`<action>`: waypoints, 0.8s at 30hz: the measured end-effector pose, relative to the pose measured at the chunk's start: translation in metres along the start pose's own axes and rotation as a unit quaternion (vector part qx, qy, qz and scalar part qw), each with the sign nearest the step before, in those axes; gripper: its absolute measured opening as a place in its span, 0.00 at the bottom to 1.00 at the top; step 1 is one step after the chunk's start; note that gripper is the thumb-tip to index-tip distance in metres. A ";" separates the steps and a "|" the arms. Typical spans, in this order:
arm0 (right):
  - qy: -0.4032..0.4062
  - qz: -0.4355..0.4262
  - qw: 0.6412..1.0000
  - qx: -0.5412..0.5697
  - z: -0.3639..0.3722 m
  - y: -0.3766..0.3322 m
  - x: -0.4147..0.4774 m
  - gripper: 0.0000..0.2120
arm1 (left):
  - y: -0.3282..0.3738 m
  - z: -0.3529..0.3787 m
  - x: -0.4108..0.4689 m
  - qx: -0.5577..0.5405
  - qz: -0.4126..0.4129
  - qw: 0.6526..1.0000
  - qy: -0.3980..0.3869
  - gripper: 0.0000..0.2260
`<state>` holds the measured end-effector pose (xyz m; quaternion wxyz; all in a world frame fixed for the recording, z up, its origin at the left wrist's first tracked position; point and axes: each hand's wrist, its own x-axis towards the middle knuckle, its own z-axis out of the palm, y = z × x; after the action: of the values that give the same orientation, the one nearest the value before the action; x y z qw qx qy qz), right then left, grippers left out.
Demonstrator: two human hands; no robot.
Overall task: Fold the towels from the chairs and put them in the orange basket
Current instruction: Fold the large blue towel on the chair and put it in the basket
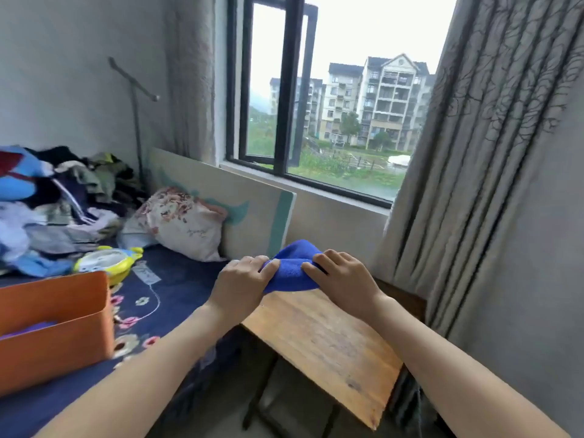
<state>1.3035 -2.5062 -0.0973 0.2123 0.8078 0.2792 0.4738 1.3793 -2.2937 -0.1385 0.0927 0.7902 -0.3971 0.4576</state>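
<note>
Over the far end of the wooden table: one blue towel, bunched into a thick fold and held between two hands. Whether its lower edge touches the tabletop cannot be told.

Over the table's far left corner: left hand, fingers curled tight and thumb pressed onto the towel's left end, gripping it.

Over the table's far edge, toward the right: right hand, fingers curled down and thumb laid across the towel's right end, gripping it.

Directly left of the table: bed, with a dark blue flowered sheet.

Well to the left of the table, on the bed: orange basket, upright, with a purple cloth inside, of which only a strip shows.

Left of the table, just beyond the basket: yellow toy-like container.

Far left of the table, at the wall: heap of clothes, mixed colours, unfolded.

Left of the table's far corner: flowered pillow, leaning on a pale board.

Beyond the table: the board is propped against the wall. Above it is a window with a dark frame and one pane swung open; apartment blocks stand outside.

Right of the table: grey patterned curtain, hanging down past the tabletop.
</note>
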 end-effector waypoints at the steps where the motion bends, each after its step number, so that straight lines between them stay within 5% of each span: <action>1: 0.009 -0.011 1.000 0.019 0.004 -0.014 0.008 0.13 | -0.006 -0.010 -0.018 0.012 -0.016 1.000 -0.011 0.32; 8: 0.061 -0.102 0.965 0.235 0.014 -0.165 0.044 0.13 | -0.003 -0.125 -0.174 0.155 -0.148 0.968 -0.134 0.27; 13: 0.059 -0.167 0.921 0.347 -0.013 -0.283 0.072 0.14 | 0.009 -0.216 -0.277 0.221 -0.267 0.910 -0.227 0.37; 20: 0.045 -0.233 0.882 0.407 -0.058 -0.367 0.128 0.15 | 0.014 -0.308 -0.331 0.268 -0.378 0.849 -0.255 0.39; 24: 0.047 -0.264 0.870 0.413 -0.072 -0.407 0.169 0.24 | -0.004 -0.350 -0.356 0.292 -0.398 0.830 -0.259 0.38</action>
<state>1.2046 -2.0833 -0.2023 -0.0369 0.6948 0.6617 0.2793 1.0602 -1.9191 -0.2234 -0.0745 0.9596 0.0949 0.2543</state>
